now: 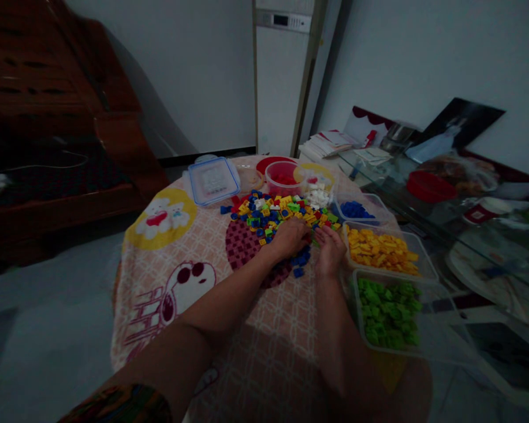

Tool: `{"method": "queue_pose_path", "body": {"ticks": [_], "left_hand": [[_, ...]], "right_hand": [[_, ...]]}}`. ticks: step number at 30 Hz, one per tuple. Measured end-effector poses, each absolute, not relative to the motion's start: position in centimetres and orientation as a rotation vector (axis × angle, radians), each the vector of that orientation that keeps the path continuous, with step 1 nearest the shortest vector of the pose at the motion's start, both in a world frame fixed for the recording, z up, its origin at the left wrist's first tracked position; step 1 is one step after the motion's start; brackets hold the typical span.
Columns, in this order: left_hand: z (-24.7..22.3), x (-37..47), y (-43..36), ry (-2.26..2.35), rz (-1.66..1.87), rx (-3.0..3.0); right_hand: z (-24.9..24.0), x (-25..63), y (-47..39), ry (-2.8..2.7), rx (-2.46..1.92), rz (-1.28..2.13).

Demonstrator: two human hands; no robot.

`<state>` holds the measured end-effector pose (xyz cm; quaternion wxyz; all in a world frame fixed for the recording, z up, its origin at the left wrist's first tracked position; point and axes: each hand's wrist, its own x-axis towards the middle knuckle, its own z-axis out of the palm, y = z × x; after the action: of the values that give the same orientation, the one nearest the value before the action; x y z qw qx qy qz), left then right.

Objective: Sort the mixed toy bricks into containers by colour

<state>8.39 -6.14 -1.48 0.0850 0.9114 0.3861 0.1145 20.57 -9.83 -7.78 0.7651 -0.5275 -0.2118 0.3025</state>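
Observation:
A mixed heap of toy building bricks (268, 212) in red, yellow, blue, green and white lies on the cloth-covered table. Over its near right side, my left hand (291, 236) bends down with the fingers curled, their tips hidden among the bricks. Just to the right, my right hand (330, 249) has its fingers drawn together and pointing toward the left one. Whatever small piece either hand pinches is too dark to make out. Several loose blue bricks (300, 258) lie below the two hands.
Clear boxes of blue bricks (357, 210), yellow bricks (381, 251) and green bricks (388, 314) line the right side. Behind the heap are a tub with red bricks (284, 176), white bricks (318, 197) and a blue-rimmed lid (214, 181). A cluttered glass table (392, 202) stands right.

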Motion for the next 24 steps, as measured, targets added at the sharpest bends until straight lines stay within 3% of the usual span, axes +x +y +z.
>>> {"method": "queue_pose_path", "body": {"ticks": [15, 24], "left_hand": [[-2.5, 5.7, -0.4, 1.004, 1.237, 1.341], [0.3, 5.7, 6.0, 1.120, 1.509, 1.214]], "right_hand": [[-8.0, 20.3, -10.1, -0.506, -1.204, 0.627], [-8.1, 20.4, -10.2, -0.535, -1.232, 0.611]]}}
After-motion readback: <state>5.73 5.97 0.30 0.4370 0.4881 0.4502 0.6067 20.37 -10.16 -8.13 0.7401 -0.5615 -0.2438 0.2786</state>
